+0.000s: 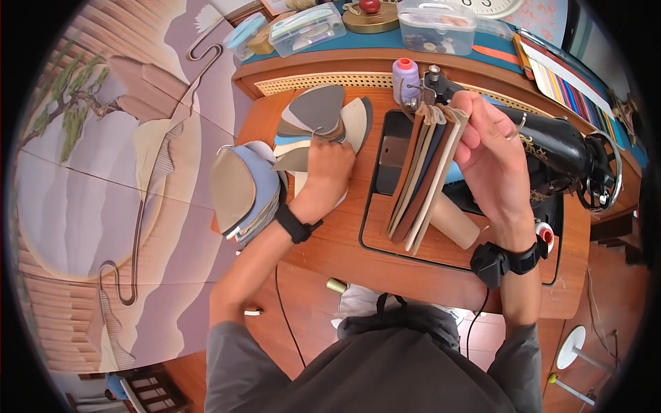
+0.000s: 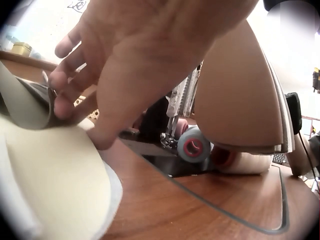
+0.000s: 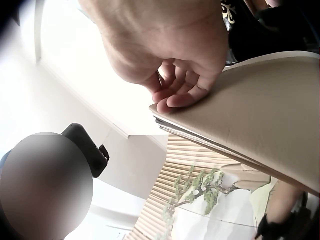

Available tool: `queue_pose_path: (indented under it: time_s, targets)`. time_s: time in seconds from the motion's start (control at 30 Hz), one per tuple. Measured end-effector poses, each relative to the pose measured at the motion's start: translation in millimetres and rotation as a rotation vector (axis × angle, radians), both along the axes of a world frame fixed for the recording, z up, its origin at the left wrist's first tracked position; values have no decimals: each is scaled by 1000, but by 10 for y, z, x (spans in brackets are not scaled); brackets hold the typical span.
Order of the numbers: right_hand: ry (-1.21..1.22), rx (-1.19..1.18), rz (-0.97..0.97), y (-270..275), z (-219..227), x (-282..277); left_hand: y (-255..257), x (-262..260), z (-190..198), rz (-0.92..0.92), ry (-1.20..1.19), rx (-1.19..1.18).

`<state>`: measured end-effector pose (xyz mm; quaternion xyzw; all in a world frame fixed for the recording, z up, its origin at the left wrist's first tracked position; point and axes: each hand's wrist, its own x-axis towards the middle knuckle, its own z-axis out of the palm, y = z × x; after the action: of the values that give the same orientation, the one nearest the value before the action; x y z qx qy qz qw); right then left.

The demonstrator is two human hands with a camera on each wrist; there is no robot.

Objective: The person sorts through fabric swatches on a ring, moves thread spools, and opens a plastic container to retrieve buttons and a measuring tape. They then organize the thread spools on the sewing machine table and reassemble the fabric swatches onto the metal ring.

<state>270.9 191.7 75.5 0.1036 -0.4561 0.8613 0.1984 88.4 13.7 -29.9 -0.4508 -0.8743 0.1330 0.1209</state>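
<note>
My right hand (image 1: 492, 148) pinches a stack of leather swatches (image 1: 427, 179) by its narrow end, above the sewing machine bed. Tan, navy, brown and cream edges show, and the stack hangs down; in the right wrist view the thumb and fingertips (image 3: 175, 102) close on its corner. Over a fanned pile of swatches (image 1: 313, 113) on the table, my left hand (image 1: 329, 168) grips some near their metal ring. Seen from the left wrist, its fingers curl by a grey swatch (image 2: 27, 100), with a cream swatch (image 2: 55, 175) below. Another ringed swatch bundle (image 1: 237, 182) lies to the left.
A black sewing machine (image 1: 558, 148) stands at the right, with a purple thread cone (image 1: 406, 79) behind. A beige roll (image 1: 454, 224) lies on its bed. Clear boxes (image 1: 437, 31) and a colour chart (image 1: 568, 82) line the back shelf. A mural panel (image 1: 103, 206) stands left.
</note>
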Motion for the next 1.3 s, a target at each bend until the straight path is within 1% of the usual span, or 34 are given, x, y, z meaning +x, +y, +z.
queue_pose_path:
  time_s: [0.03, 0.07, 0.1, 0.17, 0.2, 0.27, 0.3, 0.33, 0.4, 0.43, 0.5, 0.53, 0.6, 0.67, 0.73, 0.8, 0.87, 0.93, 0.97, 1.03, 1.07, 1.13, 1.17, 1.23, 1.27, 1.3]
  targets:
    - [0, 2, 7, 5, -1, 6, 25, -19, -88, -12, 87, -34]
    - [-6, 5, 0, 21, -3, 16, 43, -29, -93, -25, 174, -69]
    - [-13, 8, -8, 25, 0, 23, 35, -68, -80, -20, 174, -68]
    - [-11, 6, -10, 21, 24, 31, -4, -154, 1, -91, 96, 38]
    - [-12, 1, -15, 21, 28, 37, -13, -133, 155, -93, 98, 35]
    - [3, -3, -13, 33, 23, 27, -53, -117, 460, -85, -84, 437]
    - [16, -3, -6, 35, 19, 24, -109, -192, 542, -59, -209, 543]
    - [14, -5, -7, 34, 14, 25, -154, -297, 612, -59, -211, 541]
    - [13, -10, -4, 37, 12, 24, -239, -480, 764, 17, -678, 935]
    - [13, -10, -7, 46, 15, 26, -320, -510, 833, 14, -679, 934]
    - [14, -15, 2, 46, 16, 27, -501, -446, 1015, 10, -1034, 1257]
    - [13, -16, 1, 43, 17, 23, -575, -366, 1095, 10, -1035, 1256]
    - [28, -20, 16, 45, 15, 24, -723, -172, 1210, 80, -938, 1422]
    - [26, -19, 12, 46, 11, 21, -943, -87, 1265, 81, -956, 1420]
    - [25, -17, 14, 41, 2, 3, -1040, -48, 1229, 86, -968, 1420]
    - [8, -13, 29, 32, -12, -9, -1056, 14, 1127, 196, -816, 1055]
    - [3, -4, 22, 8, -23, -16, -770, 249, 982, 146, -1270, 1142]
    - [-3, 10, 9, -11, -18, -13, -680, 231, 673, 101, -1358, 1017]
    - [-7, 8, 8, -12, -15, -11, -683, 215, 573, 98, -1357, 1021]
    - [-13, 6, 6, -9, -11, -3, -711, 219, 426, -14, -853, 844]
    - [-16, 9, 7, -5, -7, -2, -744, 231, 402, -13, -853, 845]
    - [-19, 9, 8, -1, -5, 1, -868, 269, 371, -1, -765, 1037]
    - [-17, 8, 12, 0, -3, 1, -950, 289, 341, 0, -765, 1036]
    - [-17, 7, 21, -13, -11, -9, -1130, 366, 284, 116, -816, 1213]
    - [-13, 22, 19, -28, -15, -8, -1173, 464, 270, 120, -815, 1217]
    - [-6, 38, 18, -45, -14, -12, -1184, 584, 271, 111, -865, 1289]
